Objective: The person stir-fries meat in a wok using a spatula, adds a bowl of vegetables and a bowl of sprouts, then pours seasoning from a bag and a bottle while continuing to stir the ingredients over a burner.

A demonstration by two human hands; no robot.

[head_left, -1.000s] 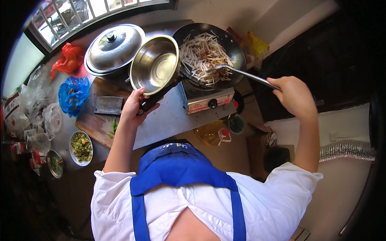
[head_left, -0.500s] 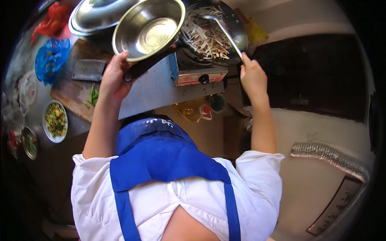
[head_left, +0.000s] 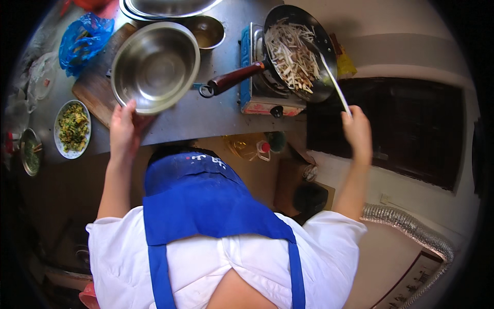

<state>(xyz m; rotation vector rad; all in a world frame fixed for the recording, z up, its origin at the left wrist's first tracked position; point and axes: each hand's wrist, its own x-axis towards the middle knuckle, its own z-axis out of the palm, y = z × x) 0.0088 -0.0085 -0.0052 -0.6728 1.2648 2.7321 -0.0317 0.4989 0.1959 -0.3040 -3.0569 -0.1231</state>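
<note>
My left hand (head_left: pixel 123 126) grips the near rim of a steel basin (head_left: pixel 157 67), its fingers closed there. The basin is tilted toward me over the cutting board (head_left: pixel 95 95) and looks bare inside. In my right hand (head_left: pixel 359 135) is the end of a long metal utensil (head_left: pixel 335 85), whose head is down among pale, thin-cut strips of food (head_left: pixel 290 56). Those strips lie in a dark wok (head_left: pixel 329 59) on a portable gas stove (head_left: pixel 252 100). The wok's wooden handle (head_left: pixel 236 78) points left toward the basin, with no hand on it.
A small steel bowl (head_left: pixel 211 31) stands behind the basin, near larger steel ware (head_left: pixel 170 6). On the left are a blue plastic bag (head_left: pixel 85 44) and an oval plate of chopped food (head_left: pixel 72 129). An oil bottle (head_left: pixel 239 147) sits below the table edge.
The basin has moved left, away from the wok, and now covers the cleaver and green pieces on the board. The wok handle is fully exposed. My right hand has shifted right with the utensil.
</note>
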